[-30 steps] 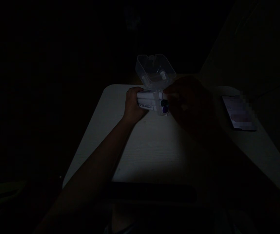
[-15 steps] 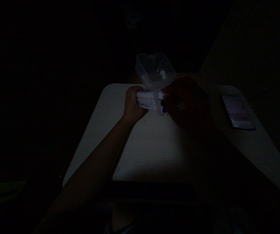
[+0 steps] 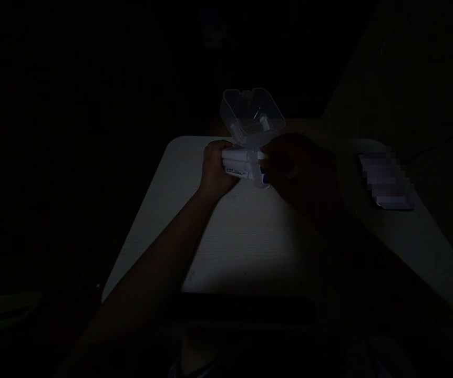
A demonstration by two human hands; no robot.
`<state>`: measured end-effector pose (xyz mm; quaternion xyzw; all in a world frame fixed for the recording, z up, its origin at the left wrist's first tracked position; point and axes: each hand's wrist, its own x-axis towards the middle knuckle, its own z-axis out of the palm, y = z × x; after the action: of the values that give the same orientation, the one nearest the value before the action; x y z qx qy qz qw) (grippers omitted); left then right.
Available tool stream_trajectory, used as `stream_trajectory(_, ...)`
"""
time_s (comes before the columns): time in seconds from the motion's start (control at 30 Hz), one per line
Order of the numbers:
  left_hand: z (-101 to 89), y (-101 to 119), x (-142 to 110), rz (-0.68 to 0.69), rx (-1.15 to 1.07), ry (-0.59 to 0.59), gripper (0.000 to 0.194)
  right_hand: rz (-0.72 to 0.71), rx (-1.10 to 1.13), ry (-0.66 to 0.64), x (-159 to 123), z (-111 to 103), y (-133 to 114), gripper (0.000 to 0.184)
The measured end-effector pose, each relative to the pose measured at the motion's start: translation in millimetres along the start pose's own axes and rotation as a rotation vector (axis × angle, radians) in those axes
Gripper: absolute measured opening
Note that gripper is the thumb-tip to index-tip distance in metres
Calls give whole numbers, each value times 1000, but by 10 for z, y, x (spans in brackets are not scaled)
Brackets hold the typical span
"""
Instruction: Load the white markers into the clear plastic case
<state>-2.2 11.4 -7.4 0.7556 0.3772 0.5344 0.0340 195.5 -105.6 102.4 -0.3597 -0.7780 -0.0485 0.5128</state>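
Note:
A clear plastic case (image 3: pixel 255 176) lies on its side on the table, its transparent lid (image 3: pixel 250 107) swung open at the far side. Several white marker pens (image 3: pixel 236 155) fill it, with dark and purple ends showing at the right. My left hand (image 3: pixel 215 163) is wrapped round the case's left end. At the other end, my right hand (image 3: pixel 303 170) pinches a marker with a yellowish end between thumb and fingers. That hand lies in deep shadow and covers part of the pens' ends.
A phone (image 3: pixel 388 184) with a blurred-out screen rests on the right side of the pale wooden table (image 3: pixel 242 231). A dark slot (image 3: pixel 242 308) runs along the near edge. Something green (image 3: pixel 6 307) is at the lower left. The room is very dark.
My right hand has shifted slightly left, closer against the pens' ends, and covers more of the dark and purple ones. My left hand and the case have hardly moved.

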Motion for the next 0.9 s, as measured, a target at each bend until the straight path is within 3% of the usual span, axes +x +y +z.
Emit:
stream_trajectory(0.57,7,-17,-5,-18,-5,-13,59,-15,-76,19,-31,23,17,14)
stream_trajectory(0.73,0,-28,-9,-14,-16,3,62,1,-167,-47,-83,45,32,24)
stream_trajectory(0.9,-4,-41,-23,-48,-10,-10,65,-83,-155,27,-109,60,40,28)
